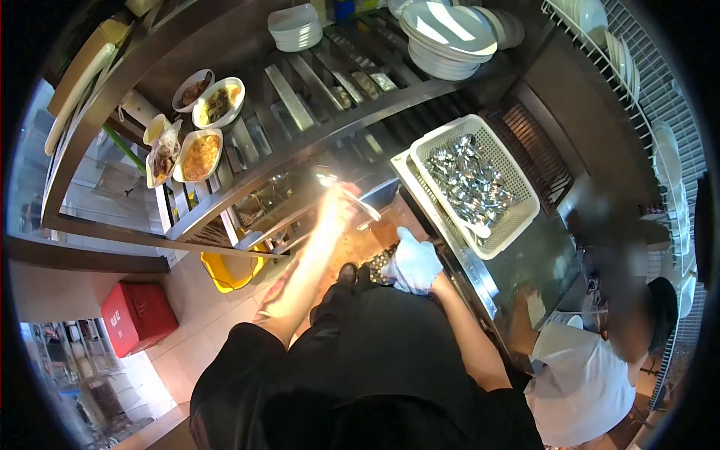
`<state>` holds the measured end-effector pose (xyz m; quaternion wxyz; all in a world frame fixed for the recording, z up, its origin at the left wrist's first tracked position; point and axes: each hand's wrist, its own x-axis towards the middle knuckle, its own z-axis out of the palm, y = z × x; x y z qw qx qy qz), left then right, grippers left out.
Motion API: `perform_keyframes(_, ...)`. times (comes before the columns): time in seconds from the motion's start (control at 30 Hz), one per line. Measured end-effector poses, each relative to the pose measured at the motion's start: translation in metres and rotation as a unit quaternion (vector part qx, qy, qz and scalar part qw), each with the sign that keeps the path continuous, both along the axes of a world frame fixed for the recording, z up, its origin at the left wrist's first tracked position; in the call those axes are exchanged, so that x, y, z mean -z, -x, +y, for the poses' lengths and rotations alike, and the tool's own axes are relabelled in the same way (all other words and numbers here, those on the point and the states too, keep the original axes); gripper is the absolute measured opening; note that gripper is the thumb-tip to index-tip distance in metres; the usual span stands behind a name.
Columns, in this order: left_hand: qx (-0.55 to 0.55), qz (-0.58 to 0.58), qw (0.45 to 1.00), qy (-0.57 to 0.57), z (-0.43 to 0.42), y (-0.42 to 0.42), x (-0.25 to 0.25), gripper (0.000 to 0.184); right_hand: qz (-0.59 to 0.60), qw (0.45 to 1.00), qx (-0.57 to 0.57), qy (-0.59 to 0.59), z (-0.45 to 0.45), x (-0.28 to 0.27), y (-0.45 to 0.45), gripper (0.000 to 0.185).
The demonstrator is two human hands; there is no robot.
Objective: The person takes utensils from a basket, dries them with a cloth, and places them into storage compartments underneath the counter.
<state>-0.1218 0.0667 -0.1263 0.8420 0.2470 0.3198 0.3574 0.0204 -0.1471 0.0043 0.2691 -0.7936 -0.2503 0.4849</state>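
Bare and overexposed, my left hand [341, 206] is closed on what looks like a pale metal utensil [367, 211], whose shape is blurred. A bright end shows above the fingers. My right hand [412, 266] wears a pale blue glove and is curled beside the counter edge, thumb side up. Dark speckled material [381, 264] lies against its fingers; whether it is held is unclear. To the right of both hands, a white perforated basket [522, 234] holds many spoons and forks [469, 176].
Steel shelving [300, 161] spans the front, carrying food bowls [201, 156] and stacked plates [448, 45]. A co-worker [581, 375] in white stands at the right, below a wire plate rack [660, 75]. A red box [139, 319] and yellow container [225, 274] sit at left.
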Motion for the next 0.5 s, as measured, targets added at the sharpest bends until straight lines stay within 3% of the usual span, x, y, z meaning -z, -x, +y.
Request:
perform_keyframes(0.03, -0.037, -0.047, 0.998, 0.019, 0.034, 0.025, 0.013, 0.022, -0.024, 0.994, -0.077, -0.071, -0.013, 0.040, -0.006, 0.031)
perform_keyframes(0.07, -0.101, -0.018, 0.995, 0.017, 0.064, 0.050, 0.026, 0.022, -0.047, 0.977, -0.153, -0.143, -0.029, 0.066, -0.011, 0.032)
perform_keyframes(0.1, -0.222, 0.086, 0.971, 0.024, 0.090, 0.073, 0.047, 0.024, -0.047, 0.977, -0.154, -0.142, -0.044, 0.074, -0.018, 0.032)
perform_keyframes(0.13, -0.344, 0.118, 0.931, 0.018, 0.114, 0.095, 0.057, 0.026, -0.099, 0.976, -0.139, -0.133, -0.062, 0.081, -0.025, 0.030)
perform_keyframes(0.17, -0.388, 0.135, 0.912, 0.017, 0.140, 0.125, 0.072, 0.026, -0.151, 0.973, -0.121, -0.124, -0.076, 0.087, -0.030, 0.031)
perform_keyframes(0.2, -0.410, 0.137, 0.902, 0.007, 0.162, 0.153, 0.084, 0.026, -0.202, 0.968, -0.101, -0.113, -0.081, 0.089, -0.031, 0.035)
perform_keyframes(0.23, -0.419, 0.138, 0.897, 0.002, 0.182, 0.178, 0.093, 0.025, -0.300, 0.916, -0.260, -0.064, -0.078, 0.043, -0.027, 0.029)
perform_keyframes(0.27, -0.423, 0.140, 0.895, 0.002, 0.195, 0.197, 0.102, 0.025, -0.383, 0.827, -0.411, -0.010, -0.076, -0.006, -0.022, 0.026)
perform_keyframes(0.3, -0.421, 0.141, 0.896, 0.001, 0.208, 0.211, 0.107, 0.025, -0.301, 0.930, -0.203, -0.049, -0.098, 0.050, -0.028, 0.031)
perform_keyframes(0.4, -0.417, 0.140, 0.898, -0.002, 0.230, 0.229, 0.122, 0.025, -0.356, 0.922, -0.102, -0.114, -0.112, 0.071, -0.014, 0.026)
perform_keyframes(0.43, -0.414, 0.141, 0.899, -0.005, 0.233, 0.230, 0.127, 0.025, -0.348, 0.877, -0.289, -0.163, -0.124, 0.123, -0.032, 0.029)
perform_keyframes(0.5, -0.411, 0.139, 0.901, -0.010, 0.239, 0.224, 0.137, 0.025, -0.307, 0.882, -0.313, -0.173, -0.114, 0.092, -0.031, 0.029)
